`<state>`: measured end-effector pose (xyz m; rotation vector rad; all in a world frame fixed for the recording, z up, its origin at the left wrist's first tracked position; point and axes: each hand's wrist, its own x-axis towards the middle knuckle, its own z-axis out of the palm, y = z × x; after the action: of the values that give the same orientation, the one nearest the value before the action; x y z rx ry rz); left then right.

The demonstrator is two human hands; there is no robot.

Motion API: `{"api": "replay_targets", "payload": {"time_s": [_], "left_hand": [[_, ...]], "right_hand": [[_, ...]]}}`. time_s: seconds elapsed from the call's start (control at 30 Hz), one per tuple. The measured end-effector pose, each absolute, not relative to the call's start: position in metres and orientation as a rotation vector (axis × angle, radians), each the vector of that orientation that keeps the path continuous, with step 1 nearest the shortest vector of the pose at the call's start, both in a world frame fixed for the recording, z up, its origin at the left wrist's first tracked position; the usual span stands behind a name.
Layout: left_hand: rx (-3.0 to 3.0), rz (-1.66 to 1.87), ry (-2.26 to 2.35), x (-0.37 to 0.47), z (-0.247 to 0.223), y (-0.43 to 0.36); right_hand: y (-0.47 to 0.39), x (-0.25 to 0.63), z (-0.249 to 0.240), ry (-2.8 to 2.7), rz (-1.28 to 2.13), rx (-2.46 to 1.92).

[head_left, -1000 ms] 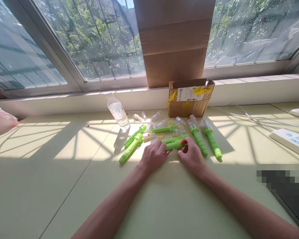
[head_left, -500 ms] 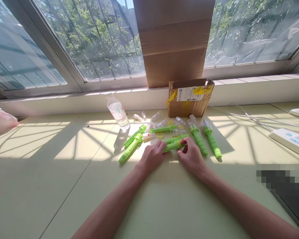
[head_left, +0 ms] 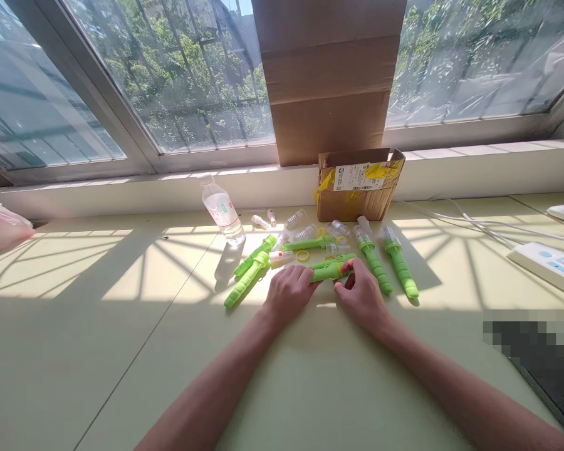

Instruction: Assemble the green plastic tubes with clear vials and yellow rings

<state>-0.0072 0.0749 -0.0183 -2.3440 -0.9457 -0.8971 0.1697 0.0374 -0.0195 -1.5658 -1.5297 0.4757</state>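
Note:
Between both hands lies a green plastic handle (head_left: 326, 272), held sideways just above the table. My left hand (head_left: 289, 288) is closed around its left end. The fingertips of my right hand (head_left: 363, 291) pinch its right end, where a thin yellow ring (head_left: 341, 270) sits around it. Right behind it is another green handle, partly hidden. A further green handle (head_left: 308, 243) lies beyond, beside a loose yellow ring (head_left: 302, 255). Two more handles (head_left: 247, 280) rest on the left. To the right, a handle (head_left: 375, 268) and its neighbour (head_left: 402, 269) carry clear ends.
Clear plastic caps (head_left: 295, 218) and small white pieces (head_left: 260, 222) lie behind the handles. A water bottle (head_left: 223, 213) stands left of them, and an open cardboard box (head_left: 352, 197) stands at the windowsill. At right are a power strip (head_left: 548, 266), cables and a dark, blurred object (head_left: 536, 357).
The held handle has turned slightly to lie more level, and my left hand has shifted its grip a little. My right hand has barely moved.

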Motion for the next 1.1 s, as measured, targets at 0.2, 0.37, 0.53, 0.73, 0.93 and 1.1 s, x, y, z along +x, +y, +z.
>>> {"api": "replay_targets", "payload": {"time_s": [0.2, 0.37, 0.53, 0.73, 0.93, 1.1], "left_hand": [[-2.349, -0.844, -0.955, -0.0053, -0.0161, 0.0723], [-2.35, -0.796, -0.993, -0.004, -0.0167, 0.0714], [-2.368, -0.756, -1.042, -0.0038, -0.0189, 0.0721], [-2.426, -0.75, -1.104, -0.0068, -0.0224, 0.0749], [-2.436, -0.782, -1.036, -0.0074, -0.0208, 0.0723], [-2.387, -0.856, -0.91, -0.0067, -0.0172, 0.0719]], "right_hand": [[0.037, 0.1702, -0.0204, -1.521, 0.479, -1.568], [0.0384, 0.17, -0.0221, -1.524, 0.464, -1.557], [0.0383, 0.1696, -0.0219, -1.531, 0.45, -1.563], [0.0379, 0.1698, -0.0237, -1.544, 0.436, -1.577], [0.04, 0.1711, -0.0241, -1.529, 0.462, -1.562], [0.039, 0.1716, -0.022, -1.509, 0.5, -1.547]]}}
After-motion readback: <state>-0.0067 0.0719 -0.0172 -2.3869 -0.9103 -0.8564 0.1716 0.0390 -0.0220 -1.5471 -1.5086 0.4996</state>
